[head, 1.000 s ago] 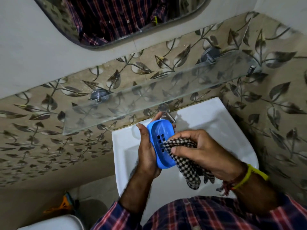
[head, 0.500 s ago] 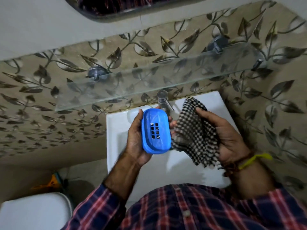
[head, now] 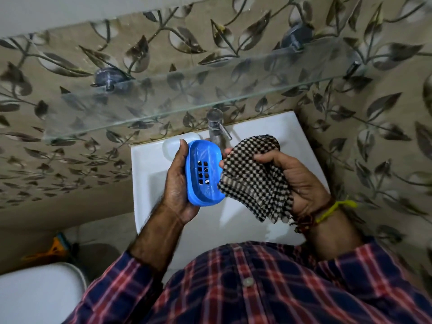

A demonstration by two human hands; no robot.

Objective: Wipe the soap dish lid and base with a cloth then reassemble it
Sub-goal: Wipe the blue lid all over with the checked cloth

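My left hand (head: pixel 177 183) grips a blue oval soap dish part (head: pixel 203 171) with drain slots in its middle, held upright over the white sink with its hollow side facing me. My right hand (head: pixel 297 181) clutches a black-and-cream checked cloth (head: pixel 252 181), bunched in the palm and hanging beside the dish's right edge. Behind my left hand, a pale translucent oval piece (head: pixel 171 146) lies on the sink's back ledge, partly hidden by my fingers.
The white sink (head: pixel 252 127) sits against a leaf-patterned tiled wall. A chrome tap (head: pixel 216 127) stands right behind the dish. A glass shelf (head: pixel 187 90) juts out above the sink. A white toilet lid (head: pixel 35 295) is at lower left.
The cloth came off the dish's inside and moved right, then was gathered tighter in my right hand. The dish turned to face me more squarely. The view tilted downward.
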